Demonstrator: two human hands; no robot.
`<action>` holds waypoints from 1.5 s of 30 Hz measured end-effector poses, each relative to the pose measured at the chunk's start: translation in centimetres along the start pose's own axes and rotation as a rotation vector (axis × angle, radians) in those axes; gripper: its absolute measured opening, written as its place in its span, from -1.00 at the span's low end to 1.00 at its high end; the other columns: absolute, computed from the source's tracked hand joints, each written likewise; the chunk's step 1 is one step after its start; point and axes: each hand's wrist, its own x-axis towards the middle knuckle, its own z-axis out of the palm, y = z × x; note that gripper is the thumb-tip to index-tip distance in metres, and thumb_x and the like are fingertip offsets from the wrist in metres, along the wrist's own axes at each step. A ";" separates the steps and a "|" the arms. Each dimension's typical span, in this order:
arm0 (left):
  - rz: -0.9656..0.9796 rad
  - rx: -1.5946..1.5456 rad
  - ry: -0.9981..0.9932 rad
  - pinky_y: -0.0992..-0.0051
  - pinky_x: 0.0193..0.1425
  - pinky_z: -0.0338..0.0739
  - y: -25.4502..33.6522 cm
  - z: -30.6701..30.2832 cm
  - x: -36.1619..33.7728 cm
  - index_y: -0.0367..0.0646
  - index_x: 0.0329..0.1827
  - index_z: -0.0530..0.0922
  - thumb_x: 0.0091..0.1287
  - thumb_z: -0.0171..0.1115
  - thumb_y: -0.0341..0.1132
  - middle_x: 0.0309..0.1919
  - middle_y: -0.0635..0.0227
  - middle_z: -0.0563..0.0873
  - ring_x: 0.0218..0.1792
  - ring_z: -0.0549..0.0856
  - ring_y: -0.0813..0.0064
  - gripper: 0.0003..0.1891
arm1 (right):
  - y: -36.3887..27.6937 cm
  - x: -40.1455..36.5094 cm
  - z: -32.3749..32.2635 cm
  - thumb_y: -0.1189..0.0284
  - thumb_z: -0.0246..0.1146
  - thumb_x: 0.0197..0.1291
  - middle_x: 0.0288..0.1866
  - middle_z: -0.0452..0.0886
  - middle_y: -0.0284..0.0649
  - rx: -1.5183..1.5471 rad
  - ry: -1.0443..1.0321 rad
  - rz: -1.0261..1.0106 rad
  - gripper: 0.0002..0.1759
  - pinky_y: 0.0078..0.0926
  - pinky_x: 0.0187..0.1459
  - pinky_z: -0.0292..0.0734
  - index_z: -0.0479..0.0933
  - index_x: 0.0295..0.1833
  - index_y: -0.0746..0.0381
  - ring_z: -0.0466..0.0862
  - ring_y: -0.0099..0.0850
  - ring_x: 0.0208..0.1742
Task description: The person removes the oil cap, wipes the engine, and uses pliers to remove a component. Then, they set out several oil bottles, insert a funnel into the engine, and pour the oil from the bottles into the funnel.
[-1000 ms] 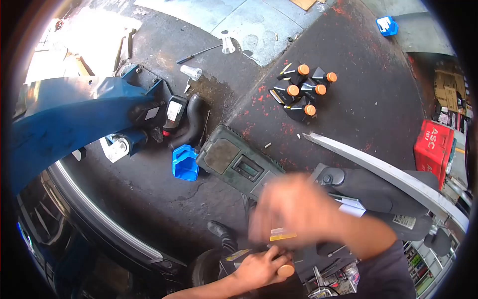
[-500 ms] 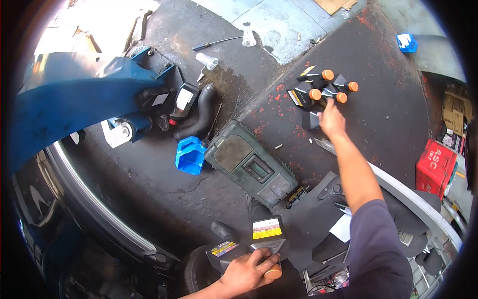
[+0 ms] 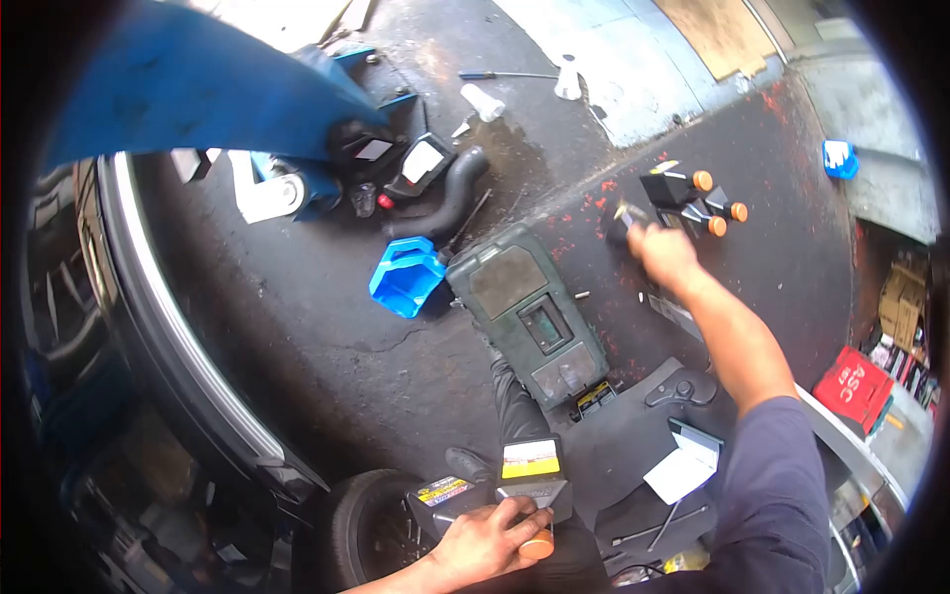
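At the bottom centre, my left hand (image 3: 495, 540) is wrapped round the neck of a black bottle (image 3: 534, 485) with an orange cap and a white-and-yellow label. Another black bottle (image 3: 442, 500) is beside it, its top hidden by the hand. My right hand (image 3: 665, 254) is stretched out, its fingers closed on a blurred black bottle (image 3: 621, 224). Just right of it stand several black bottles with orange caps, among them a rear bottle (image 3: 670, 188) and a front bottle (image 3: 703, 220).
A dark green case (image 3: 510, 282) lies centrally, beside a blue open container (image 3: 407, 279). A black hose (image 3: 461, 188) lies beyond. The vehicle side (image 3: 198, 327) and tyre (image 3: 361, 525) border the left; a red box (image 3: 853, 388) is at right.
My right hand has left the orange-capped bottles and now grips a bottle to their left. The view has shifted. My left hand keeps its hold.
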 end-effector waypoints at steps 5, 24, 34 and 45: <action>-0.022 -0.011 0.104 0.32 -0.17 0.82 1.1 0.7 -4.2 0.04 0.33 0.65 0.15 0.60 -0.12 0.05 0.36 0.63 -0.19 0.83 0.30 -0.37 | -8.7 -3.8 -6.2 0.35 0.15 0.46 -0.03 0.73 0.06 0.038 -0.219 -0.316 -0.75 0.05 -0.09 0.72 0.54 0.18 0.07 0.82 0.06 -0.08; -0.185 -0.124 0.366 0.31 -0.17 0.83 -0.4 3.7 -13.6 0.05 0.27 0.70 0.01 0.67 -0.18 0.05 0.40 0.65 -0.19 0.82 0.33 -0.34 | -15.9 2.1 -3.0 0.35 0.29 0.39 0.06 0.87 -0.21 -0.452 -0.378 -0.201 -0.74 -0.16 -0.02 0.82 0.82 0.07 0.10 0.88 -0.20 0.06; -0.233 -0.178 0.422 0.33 -0.16 0.82 -1.3 3.4 -12.4 0.05 0.26 0.69 -0.01 0.67 -0.21 0.04 0.41 0.63 -0.18 0.81 0.36 -0.33 | -16.8 1.8 -7.6 0.37 0.25 0.35 -0.15 0.87 -0.27 -0.679 -0.431 -0.669 -0.80 -0.15 -0.14 0.78 0.75 -0.01 0.06 0.89 -0.22 -0.05; -0.232 -0.218 0.511 0.23 -0.19 0.85 0.5 2.7 -13.5 0.04 0.25 0.69 -0.08 0.68 -0.26 0.31 0.22 0.61 -0.13 0.87 0.20 -0.31 | -20.7 -9.1 -21.0 0.43 0.17 0.40 -0.20 0.75 -0.04 -0.428 -0.264 -0.786 -0.64 -0.06 -0.33 0.72 0.62 0.26 0.15 0.83 -0.05 -0.31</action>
